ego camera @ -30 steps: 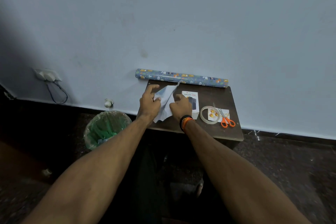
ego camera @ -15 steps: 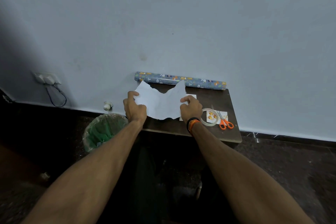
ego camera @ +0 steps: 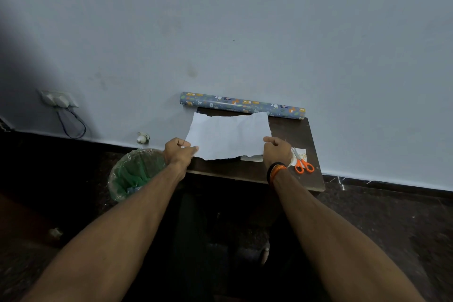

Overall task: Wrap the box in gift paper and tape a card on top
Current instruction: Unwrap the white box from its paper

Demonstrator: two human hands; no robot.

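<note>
Ragged white paper sheet | left hand, right hand pinch its edges | advice: flatten evenly, centre over box.

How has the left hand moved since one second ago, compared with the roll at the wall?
Yes. The left hand moved left, from under the roll past its left end, and now pinches the spread sheet.

The sheet of paper covers most of the bench, held at either side by the left hand and right hand. The roll blocks the wall edge, the scissors the right corner. Bare bench shows along the near edge.
</note>
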